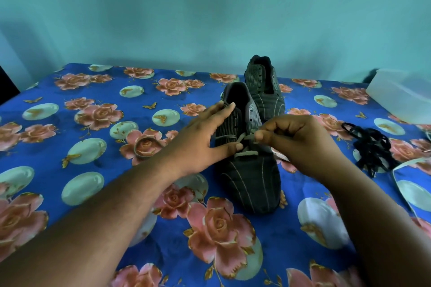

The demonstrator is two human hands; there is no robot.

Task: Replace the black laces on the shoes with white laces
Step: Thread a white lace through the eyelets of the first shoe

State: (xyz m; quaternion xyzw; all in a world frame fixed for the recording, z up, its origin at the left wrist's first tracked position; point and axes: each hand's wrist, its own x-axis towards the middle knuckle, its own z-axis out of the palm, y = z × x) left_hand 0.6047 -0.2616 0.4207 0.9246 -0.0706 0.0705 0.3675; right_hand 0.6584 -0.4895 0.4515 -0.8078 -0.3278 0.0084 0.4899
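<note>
A dark striped shoe (250, 179) stands toe towards me on the flowered cloth, with a white lace (245, 154) threaded through its lowest eyelets. My left hand (205, 137) rests on the shoe's left side, fingers spread, thumb by the lace. My right hand (296, 140) pinches the lace's end at the right eyelets. The second shoe (265, 86) stands behind it without a lace. The black laces (370, 147) lie in a heap to the right.
The blue flowered cloth (93, 123) covers the whole surface. A coiled loop of white lace (145, 148) lies left of the shoe, and another white lace strand (405, 165) lies at the right edge. A translucent plastic box (401, 93) sits at the back right, near the teal wall.
</note>
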